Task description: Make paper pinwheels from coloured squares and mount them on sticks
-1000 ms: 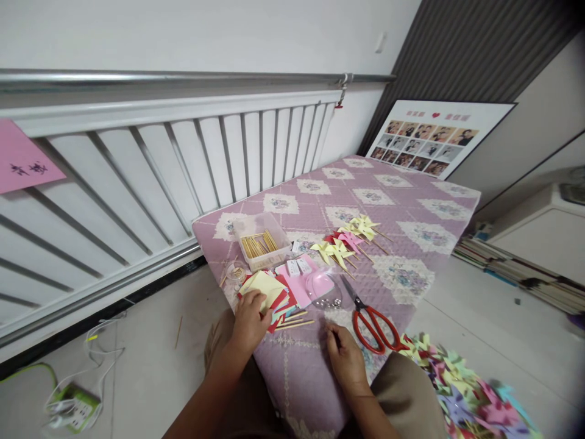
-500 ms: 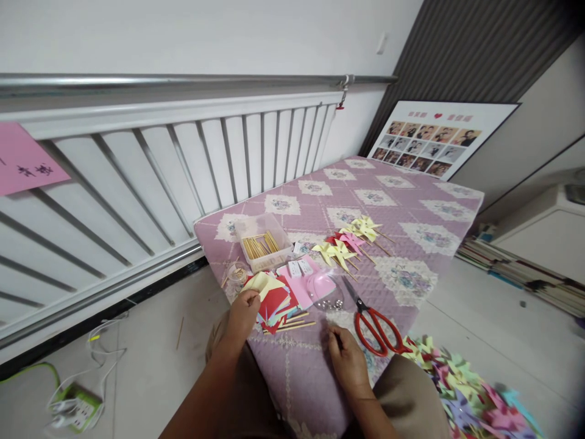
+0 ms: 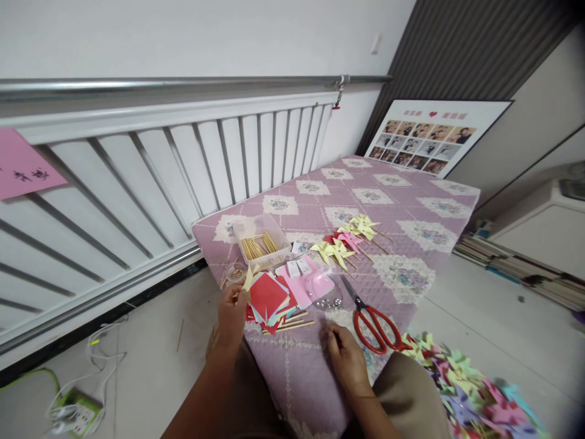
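Observation:
My left hand (image 3: 232, 311) is closed on a pale yellow paper piece (image 3: 248, 280), seen nearly edge-on at the left of a stack of coloured paper squares (image 3: 267, 296) with a red one on top. My right hand (image 3: 346, 353) rests curled on the tablecloth, its fingertips pressed together; what lies in them, if anything, is hidden. Just right of it are scissors (image 3: 372, 323) with red handles. Above it sits a clear dish of small metal pieces (image 3: 328, 302). Wooden sticks (image 3: 292, 325) lie below the paper stack.
A clear plastic box (image 3: 260, 244) holds short sticks, with a small round tub (image 3: 236, 273) beside it. Finished paper pinwheels (image 3: 350, 239) lie farther back. Many more pinwheels (image 3: 470, 390) are heaped at lower right. A white radiator (image 3: 183, 177) runs along the wall.
My left hand has moved left with the yellow paper, off the stack, uncovering the red square on top. My right hand has stayed in place.

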`<state>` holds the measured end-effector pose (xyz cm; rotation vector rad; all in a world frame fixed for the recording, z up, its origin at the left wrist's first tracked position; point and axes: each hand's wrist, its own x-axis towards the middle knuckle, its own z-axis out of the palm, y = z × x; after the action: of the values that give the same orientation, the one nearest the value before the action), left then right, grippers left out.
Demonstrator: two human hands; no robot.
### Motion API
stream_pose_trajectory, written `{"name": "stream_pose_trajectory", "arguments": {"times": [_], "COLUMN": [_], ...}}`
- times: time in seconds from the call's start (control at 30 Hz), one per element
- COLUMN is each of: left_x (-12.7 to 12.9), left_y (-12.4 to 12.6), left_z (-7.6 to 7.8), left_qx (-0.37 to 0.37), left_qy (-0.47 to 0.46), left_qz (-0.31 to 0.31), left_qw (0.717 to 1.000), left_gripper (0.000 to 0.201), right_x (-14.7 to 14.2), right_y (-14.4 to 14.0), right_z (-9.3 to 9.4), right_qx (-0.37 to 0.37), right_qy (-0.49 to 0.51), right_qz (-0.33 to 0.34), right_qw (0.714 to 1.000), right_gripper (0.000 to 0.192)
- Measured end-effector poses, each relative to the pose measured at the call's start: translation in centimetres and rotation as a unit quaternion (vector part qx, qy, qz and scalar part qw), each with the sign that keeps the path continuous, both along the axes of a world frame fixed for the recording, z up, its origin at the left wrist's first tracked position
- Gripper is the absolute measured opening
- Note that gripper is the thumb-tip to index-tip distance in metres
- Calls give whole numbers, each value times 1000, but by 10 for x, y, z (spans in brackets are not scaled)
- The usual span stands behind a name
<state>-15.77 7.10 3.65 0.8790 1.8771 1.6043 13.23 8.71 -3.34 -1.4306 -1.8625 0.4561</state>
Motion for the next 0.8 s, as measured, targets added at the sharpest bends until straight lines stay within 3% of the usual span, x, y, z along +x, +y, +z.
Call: {"name": "stream_pose_trajectory", "arguments": {"times": [0.1,0.23,0.3,0.4,0.57,0.8], "left_x": [13,48,68,94,109,110], "left_y": [-8,-21,-27,-37,-48,-50], "left_z": [17,28,21,-3,-42,-47], "left_qx": [85,144,143,134,125,111], "left_qy": [133,252,275,290,308,327], "left_qz": [12,-76,-146,-230,-299,-310], "left_qw": [987,954,940,919,895,886], "left_gripper": [11,10,16,22,29,31], "right_x": [0,-1,-1,0,2,3], "right_y": [-1,-2,-3,-5,-8,-11], "right_z": [0,3,6,10,14,19], "right_qx": [-4,-14,-27,-48,-97,-134], "right_qy": [8,16,25,51,127,169], "right_qz": [1,-2,-4,4,30,3], "right_qw": [1000,1000,999,998,987,976], "right_gripper": [26,27,28,28,29,35]}}
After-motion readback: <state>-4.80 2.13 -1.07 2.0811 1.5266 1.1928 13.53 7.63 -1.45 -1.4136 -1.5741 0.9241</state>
